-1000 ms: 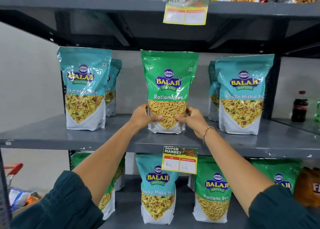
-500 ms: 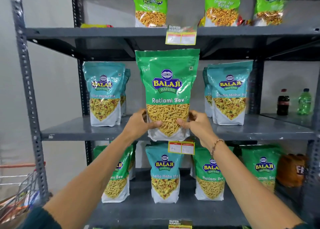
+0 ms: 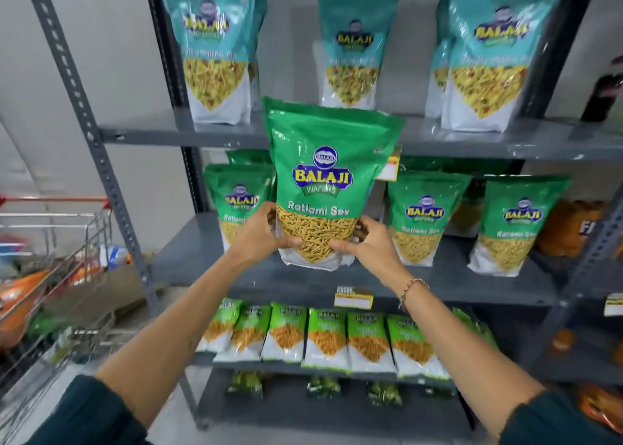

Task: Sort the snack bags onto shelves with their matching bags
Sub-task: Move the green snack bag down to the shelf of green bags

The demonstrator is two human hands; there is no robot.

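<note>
I hold a green Ratlami Sev bag [image 3: 323, 161] upright with both hands, in front of the middle shelf [image 3: 421, 286]. My left hand [image 3: 259, 232] grips its lower left side and my right hand [image 3: 365, 240] its lower right side. The bag's bottom hangs just above that shelf's surface. Matching green Ratlami Sev bags stand on this shelf: one at the left [image 3: 236, 202], two at the right [image 3: 421, 215] [image 3: 515, 222]. Teal Khatta Mitha Mix bags [image 3: 215, 47] [image 3: 354, 47] [image 3: 485, 50] stand on the shelf above [image 3: 472, 138].
Smaller light-green snack bags [image 3: 323, 336] lie in a row on the shelf below. A shopping cart [image 3: 50, 276] with mixed packets stands at the left. An orange bag [image 3: 573, 229] sits at the far right of the middle shelf, and a dark bottle [image 3: 603, 94] stands beyond the upright.
The green bag has come off the teal-bag shelf and moved down to the level of the shelf with green bags. My view has tilted down and a teal bag now shows behind.
</note>
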